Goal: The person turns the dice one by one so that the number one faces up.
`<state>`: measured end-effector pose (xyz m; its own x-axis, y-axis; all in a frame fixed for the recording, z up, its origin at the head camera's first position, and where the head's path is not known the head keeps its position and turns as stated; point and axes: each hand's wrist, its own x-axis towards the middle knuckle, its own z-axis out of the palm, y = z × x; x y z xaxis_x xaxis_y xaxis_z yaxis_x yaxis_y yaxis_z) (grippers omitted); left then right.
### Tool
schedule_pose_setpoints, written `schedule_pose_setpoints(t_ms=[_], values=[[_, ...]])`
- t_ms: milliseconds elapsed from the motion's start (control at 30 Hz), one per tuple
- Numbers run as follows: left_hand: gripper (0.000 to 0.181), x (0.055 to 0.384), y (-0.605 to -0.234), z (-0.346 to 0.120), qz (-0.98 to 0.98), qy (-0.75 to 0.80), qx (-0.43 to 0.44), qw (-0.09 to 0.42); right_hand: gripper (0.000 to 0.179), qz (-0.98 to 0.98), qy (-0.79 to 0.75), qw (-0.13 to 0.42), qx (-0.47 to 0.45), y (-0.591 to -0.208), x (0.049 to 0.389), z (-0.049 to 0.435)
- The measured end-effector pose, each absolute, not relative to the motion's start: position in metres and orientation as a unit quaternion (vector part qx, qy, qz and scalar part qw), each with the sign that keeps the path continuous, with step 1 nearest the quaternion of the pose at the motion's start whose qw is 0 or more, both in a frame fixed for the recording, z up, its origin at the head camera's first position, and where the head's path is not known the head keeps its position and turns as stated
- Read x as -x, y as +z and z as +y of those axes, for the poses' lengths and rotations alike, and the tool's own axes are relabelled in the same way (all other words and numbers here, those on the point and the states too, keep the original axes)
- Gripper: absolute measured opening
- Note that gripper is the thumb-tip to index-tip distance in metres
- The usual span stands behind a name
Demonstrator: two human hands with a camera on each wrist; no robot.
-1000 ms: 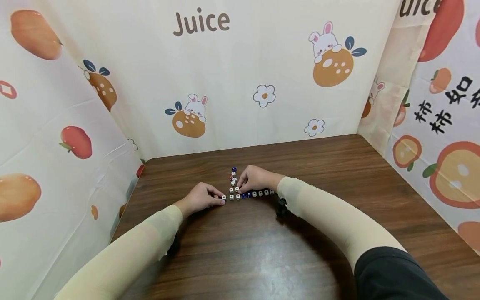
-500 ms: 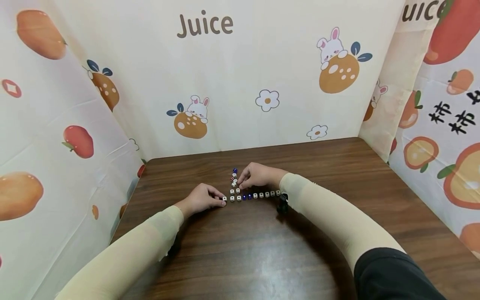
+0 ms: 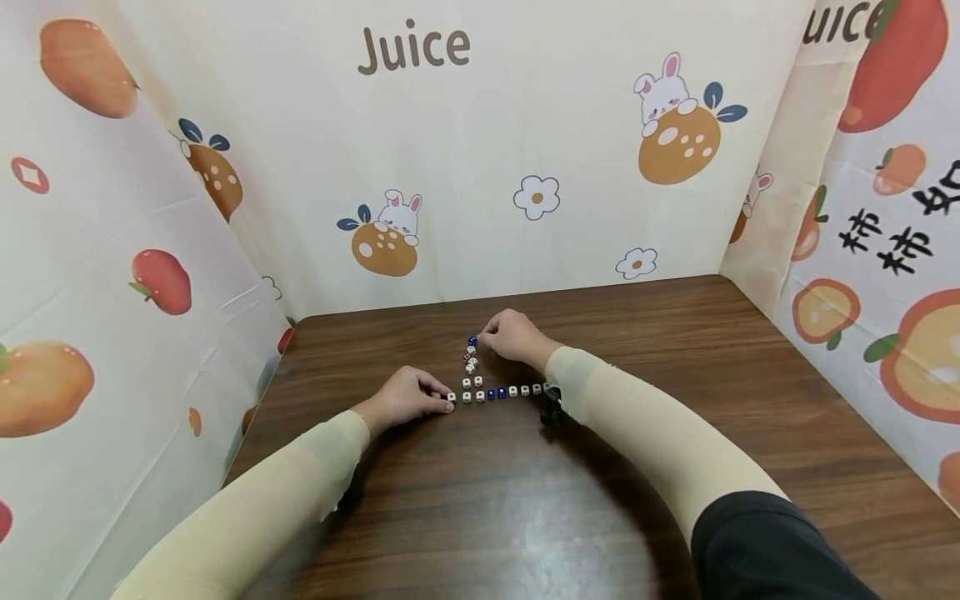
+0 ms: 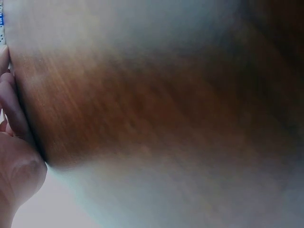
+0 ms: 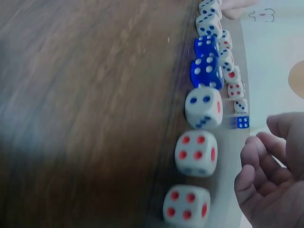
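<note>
My left hand [image 3: 405, 393] pinches a white die [image 3: 452, 398] between thumb and index finger at the left end of a row of dice. In the left wrist view, only part of that hand [image 4: 21, 164] shows at the left edge. My right hand [image 3: 513, 337] is beside a blue die [image 3: 472, 341] at the far end of a second line. In the right wrist view, the right hand's [image 5: 268, 175] fingers are loosely bent, apart from the blue die [image 5: 242, 122], with nothing visible between them.
The near row runs rightward with white dice [image 3: 513, 391] and blue dice [image 3: 502, 392]. The second line, with white dice [image 3: 470, 368] and a red one, runs away from it. A brown wooden table [image 3: 450, 500] bears them all; printed cloth [image 3: 465, 150] hangs behind and at both sides.
My right hand has moved away from the near row, along the second line to its far blue die. The left hand stays at the row's left end.
</note>
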<state>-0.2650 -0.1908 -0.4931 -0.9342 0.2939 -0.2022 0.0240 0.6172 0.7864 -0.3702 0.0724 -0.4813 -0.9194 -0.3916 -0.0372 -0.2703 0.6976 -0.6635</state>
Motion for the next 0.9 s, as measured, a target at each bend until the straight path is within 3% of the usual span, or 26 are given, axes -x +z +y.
schedule_pose_setpoints(t_ms=[900], values=[[0.02,0.267,-0.494,-0.19,0.886,0.426,-0.083,0.16,0.035,0.942,-0.307,0.061,0.122,-0.493,0.378,0.05]])
